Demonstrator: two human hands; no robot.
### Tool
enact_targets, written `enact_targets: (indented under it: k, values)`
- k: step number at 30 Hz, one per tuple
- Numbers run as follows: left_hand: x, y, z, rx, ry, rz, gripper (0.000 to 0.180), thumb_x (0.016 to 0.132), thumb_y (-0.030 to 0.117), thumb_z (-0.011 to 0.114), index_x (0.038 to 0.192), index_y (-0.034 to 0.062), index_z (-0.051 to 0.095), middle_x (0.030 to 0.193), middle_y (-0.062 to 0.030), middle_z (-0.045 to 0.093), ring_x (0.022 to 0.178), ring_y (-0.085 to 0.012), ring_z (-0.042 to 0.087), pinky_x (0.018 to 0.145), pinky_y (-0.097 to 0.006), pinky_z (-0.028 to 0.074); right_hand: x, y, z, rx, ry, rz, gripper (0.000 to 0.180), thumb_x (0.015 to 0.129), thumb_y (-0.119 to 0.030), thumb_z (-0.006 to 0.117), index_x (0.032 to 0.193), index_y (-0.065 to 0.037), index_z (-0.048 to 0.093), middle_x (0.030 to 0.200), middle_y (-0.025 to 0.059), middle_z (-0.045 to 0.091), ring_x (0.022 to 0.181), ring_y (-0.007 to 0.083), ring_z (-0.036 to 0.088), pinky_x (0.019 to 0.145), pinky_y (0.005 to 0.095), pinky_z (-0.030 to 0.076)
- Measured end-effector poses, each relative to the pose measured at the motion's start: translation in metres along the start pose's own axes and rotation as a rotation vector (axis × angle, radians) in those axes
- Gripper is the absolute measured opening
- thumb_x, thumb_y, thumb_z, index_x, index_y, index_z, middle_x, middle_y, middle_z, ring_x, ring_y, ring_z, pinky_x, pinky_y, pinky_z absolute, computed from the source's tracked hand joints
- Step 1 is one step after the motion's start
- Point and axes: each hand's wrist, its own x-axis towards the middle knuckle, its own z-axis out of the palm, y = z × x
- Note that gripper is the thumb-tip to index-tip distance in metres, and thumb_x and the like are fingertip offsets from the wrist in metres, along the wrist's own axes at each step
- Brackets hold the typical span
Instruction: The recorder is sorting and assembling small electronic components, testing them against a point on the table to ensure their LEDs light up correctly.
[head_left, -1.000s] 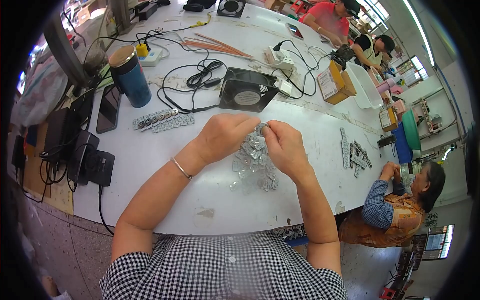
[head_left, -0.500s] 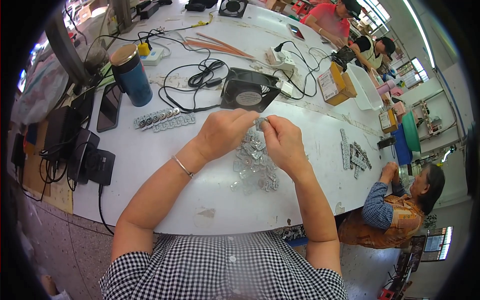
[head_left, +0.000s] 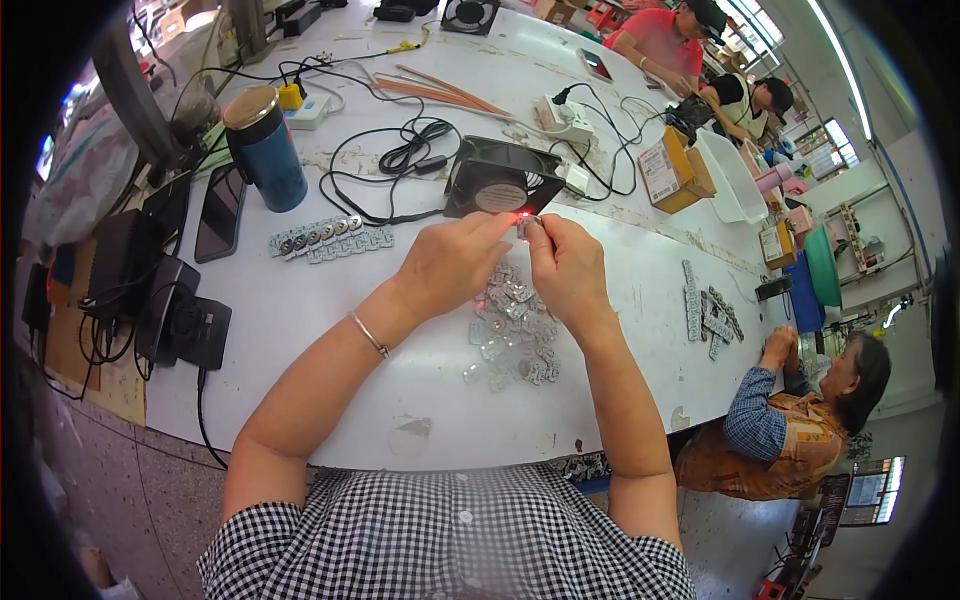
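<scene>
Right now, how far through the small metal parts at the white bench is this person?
Done, it seems: a neat row of parts lined up left of the hands, by the blue bottle. In hand: the left hand and right hand pinch one small piece together, a red light glowing at it. Left: a loose pile of metal parts under the hands, looking unsorted.
</scene>
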Motion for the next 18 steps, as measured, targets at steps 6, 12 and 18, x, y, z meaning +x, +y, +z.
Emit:
enact_targets:
  k: [6, 12, 18]
  values:
    - [-0.004, 0.010, 0.004, 0.035, -0.049, 0.037, 0.030, 0.081, 0.005, 0.067, 0.111, 0.0027, 0.062, 0.091, -0.0139, 0.066, 0.072, -0.0321, 0.065, 0.060, -0.038, 0.053, -0.011, 0.009, -0.002, 0.094, 0.009, 0.101, 0.021, 0.094, -0.012, 0.057, 0.079, 0.003, 0.058, 0.060, 0.0071, 0.048, 0.056, 0.0132, 0.041, 0.053, 0.0323, 0.036]
    - [-0.010, 0.018, 0.009, -0.044, -0.124, -0.035, 0.026, 0.081, 0.004, 0.068, 0.107, 0.0016, 0.065, 0.089, -0.0145, 0.067, 0.071, -0.0315, 0.066, 0.061, -0.037, 0.053, -0.036, 0.015, -0.007, 0.103, -0.076, 0.209, 0.021, 0.091, -0.013, 0.057, 0.078, 0.003, 0.055, 0.071, 0.0206, 0.057, 0.065, 0.0364, 0.055, 0.059, 0.0429, 0.042]
    - [-0.012, 0.015, 0.010, -0.124, -0.347, -0.085, 0.023, 0.083, 0.004, 0.064, 0.106, 0.0013, 0.065, 0.091, -0.0152, 0.066, 0.081, -0.0308, 0.065, 0.071, -0.037, 0.052, -0.057, 0.010, -0.021, 0.101, -0.115, 0.147, 0.016, 0.093, -0.012, 0.059, 0.090, 0.003, 0.065, 0.075, 0.0146, 0.063, 0.069, 0.0248, 0.059, 0.064, 0.0345, 0.047]
